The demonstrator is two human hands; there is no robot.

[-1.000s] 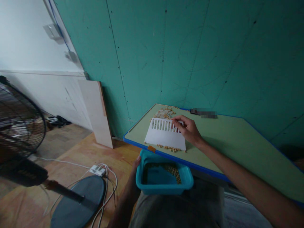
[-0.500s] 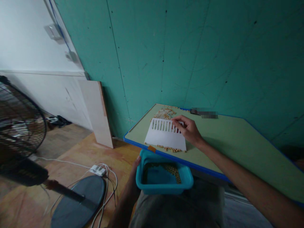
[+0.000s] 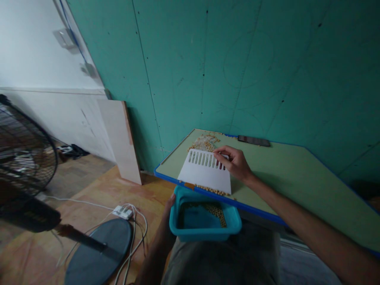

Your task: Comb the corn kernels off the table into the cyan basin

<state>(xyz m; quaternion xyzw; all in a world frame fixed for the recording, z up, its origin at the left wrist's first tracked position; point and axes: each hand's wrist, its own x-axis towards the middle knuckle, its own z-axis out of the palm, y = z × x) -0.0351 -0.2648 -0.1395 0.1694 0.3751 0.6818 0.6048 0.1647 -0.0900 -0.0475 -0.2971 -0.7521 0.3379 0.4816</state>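
My right hand [image 3: 233,160] pinches the slotted top corner of a flat white scraper [image 3: 204,174], which lies tilted on the pale green table. Along the scraper's lower edge, a row of small round tan beans [image 3: 212,190] sits at the table's blue rim. Below that rim, my left hand [image 3: 168,213] grips the left side of a turquoise plastic basin [image 3: 204,233]; most of its fingers are hidden. More beans [image 3: 218,213] lie inside the basin, mainly at its right. Behind the scraper is a clear plastic bag [image 3: 204,141] among scattered beans.
A dark phone [image 3: 253,141] lies at the back edge of the table [image 3: 293,174]. To the left stand a fan [image 3: 26,158] with a round base [image 3: 101,253] and a white power strip [image 3: 122,212] with cables. A board [image 3: 120,138] leans on the wall.
My right hand has drawn the scraper slightly toward me, and the row of beans has shifted onto the table's front rim. My left hand and the basin have stayed nearly still.
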